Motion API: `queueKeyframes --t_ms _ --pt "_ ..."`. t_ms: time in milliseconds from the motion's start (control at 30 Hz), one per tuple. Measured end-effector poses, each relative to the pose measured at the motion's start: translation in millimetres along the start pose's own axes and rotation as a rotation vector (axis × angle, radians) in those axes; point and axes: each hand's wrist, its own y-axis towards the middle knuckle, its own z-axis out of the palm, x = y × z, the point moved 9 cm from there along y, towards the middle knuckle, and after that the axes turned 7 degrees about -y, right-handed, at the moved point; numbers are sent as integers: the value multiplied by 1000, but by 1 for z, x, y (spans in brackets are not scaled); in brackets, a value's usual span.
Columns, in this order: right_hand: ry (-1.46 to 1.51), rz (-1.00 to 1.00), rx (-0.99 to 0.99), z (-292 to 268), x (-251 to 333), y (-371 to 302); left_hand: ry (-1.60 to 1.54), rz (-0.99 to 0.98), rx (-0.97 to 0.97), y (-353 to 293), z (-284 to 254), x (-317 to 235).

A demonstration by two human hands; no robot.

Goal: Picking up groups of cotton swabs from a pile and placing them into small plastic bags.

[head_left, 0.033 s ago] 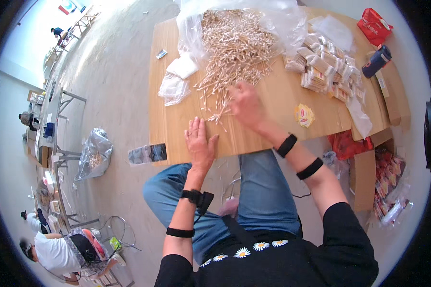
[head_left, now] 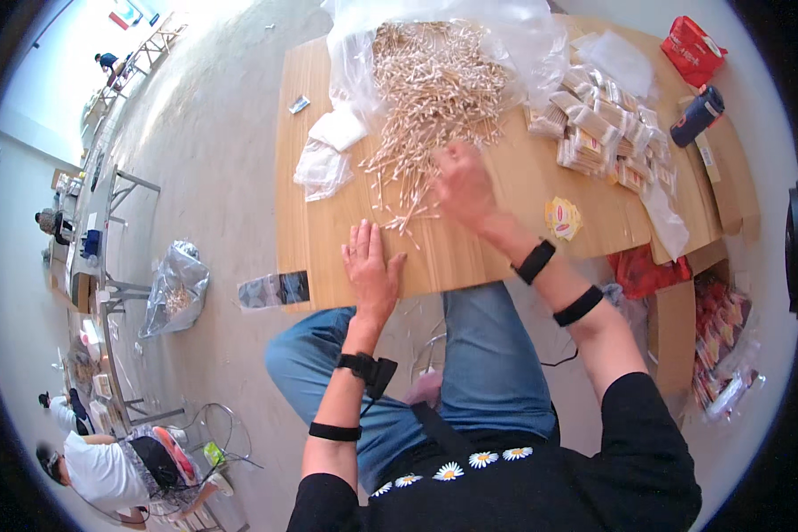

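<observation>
A large heap of cotton swabs (head_left: pixel 439 84) spreads over the wooden table (head_left: pixel 505 239), partly on clear plastic sheeting (head_left: pixel 350 66). My left hand (head_left: pixel 371 270) lies flat near the table's front edge, palm down, fingers stretched out. Just beyond its fingertips are loose swabs (head_left: pixel 410 213) from the heap's near end. My right hand (head_left: pixel 464 184) is at the heap's near right side, its fingers curled closed and slightly blurred. Whatever is inside those fingers, if anything, is hidden. Small clear bags (head_left: pixel 324 167) lie left of the heap.
Packed swab bags (head_left: pixel 607 129) are piled at the right, with yellow cards (head_left: pixel 562 218) nearer me. A dark bottle (head_left: pixel 698 115) and a red bag (head_left: pixel 692 50) stand beyond. Cardboard boxes (head_left: pixel 671 335) are below right. Dark film (head_left: pixel 275 290) overhangs the left corner. Other people sit far left.
My right hand has shifted slightly to the right, its forearm along with it. My left hand stays flat in nearly the same place.
</observation>
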Motion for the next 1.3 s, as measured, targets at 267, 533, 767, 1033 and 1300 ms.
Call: queueKeyframes --t_ms 267,533,767,1033,1300 --pt "-234 283 171 -6 -72 137 81 -1 -16 -2 9 -8" --pt "-373 338 581 53 -93 167 108 -50 12 0 6 -9" --pt "-150 167 298 31 -95 187 131 -41 -4 0 4 -7" --pt "-132 47 -36 -19 -90 167 142 -16 -22 1 5 -11" --pt "-121 86 -100 -40 -87 160 159 -16 -21 -1 6 -11"
